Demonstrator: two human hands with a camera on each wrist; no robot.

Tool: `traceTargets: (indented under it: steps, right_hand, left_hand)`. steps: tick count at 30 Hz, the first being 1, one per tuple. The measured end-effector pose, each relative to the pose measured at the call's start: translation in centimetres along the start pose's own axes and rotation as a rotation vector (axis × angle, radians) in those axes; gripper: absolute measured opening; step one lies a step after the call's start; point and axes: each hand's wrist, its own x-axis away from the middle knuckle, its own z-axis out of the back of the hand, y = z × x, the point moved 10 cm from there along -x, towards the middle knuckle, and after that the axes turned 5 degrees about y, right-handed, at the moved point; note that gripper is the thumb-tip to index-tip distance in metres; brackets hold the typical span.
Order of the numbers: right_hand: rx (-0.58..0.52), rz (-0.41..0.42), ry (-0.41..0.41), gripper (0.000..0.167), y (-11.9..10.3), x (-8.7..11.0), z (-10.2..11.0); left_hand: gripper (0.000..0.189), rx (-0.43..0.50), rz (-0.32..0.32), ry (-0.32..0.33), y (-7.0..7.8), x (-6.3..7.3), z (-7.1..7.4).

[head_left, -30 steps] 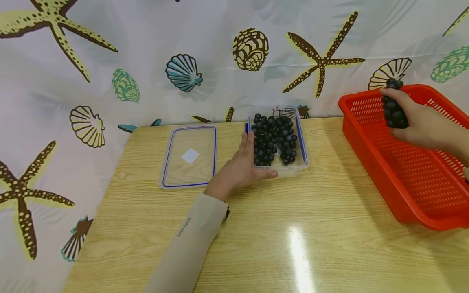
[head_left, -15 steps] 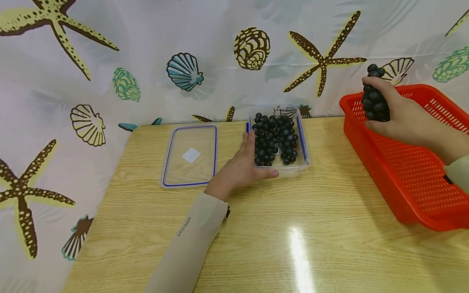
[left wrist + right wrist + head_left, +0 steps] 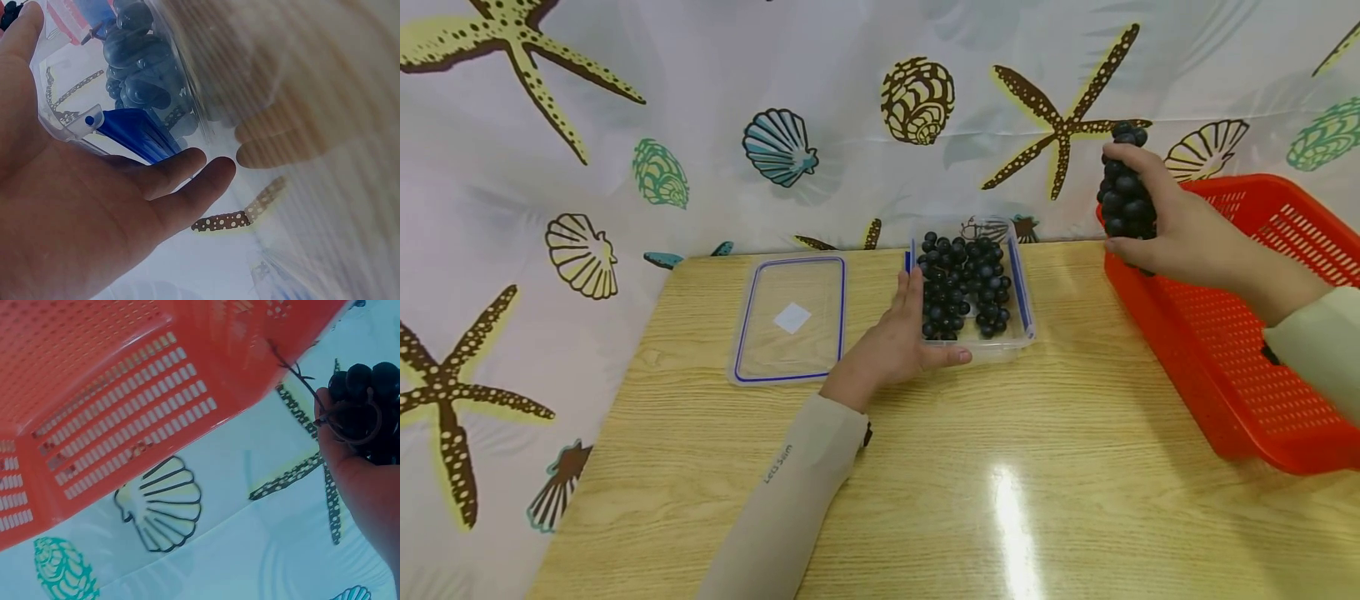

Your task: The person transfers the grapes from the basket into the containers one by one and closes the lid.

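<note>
The bunch of black grapes point(image 3: 1124, 196) hangs off the table, just past the 10 o'clock corner of the red slotted basket point(image 3: 1198, 358). It should handle as moderately weighty, loose and yielding: berries may slip, bruise or drop under pressure. A broad hold round the body looks kinder than pinching berries; the bare brown stem point(image 3: 292, 370) would suit a light, steadying grip. The right hand point(image 3: 1198, 237) holds the bunch around its middle, thumb and a finger at opposite edges, the gap filled by fruit; its remaining fingers are hidden.

At the bunch's 8 o'clock stands the clear plastic container point(image 3: 1026, 292), with more grapes point(image 3: 951, 279) inside. The left hand point(image 3: 891, 342), fingers straight and thumb spread wide, rests against its 8 o'clock corner. At the container's 9 o'clock lies the blue-edged lid point(image 3: 790, 354).
</note>
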Motion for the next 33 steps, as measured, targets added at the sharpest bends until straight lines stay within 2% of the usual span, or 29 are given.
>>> traceTargets:
  steps: [6, 17, 25, 33]
  right_hand:
    - [0.026, 0.027, -0.009, 0.101, -1.5, -0.7, -0.8]
    - [0.013, 0.156, -0.031, 0.099, -5.6, -1.6, -3.1]
    - [0.052, 0.22, -0.118, 0.097, -7.9, -2.8, -7.5]
    - [0.12, 0.35, -0.23, 0.094, -9.4, -3.3, -13.1]
  left_hand:
    - [0.13, 0.012, 0.004, -0.007, 0.0, 0.1, 0.0]
    - [0.13, -0.002, 0.006, -0.01, 0.0, 0.1, 0.1]
    - [0.13, -0.003, 0.005, -0.008, -0.3, 0.2, 0.2]
    - [0.13, 0.002, -0.012, -0.012, -0.2, 0.2, 0.1]
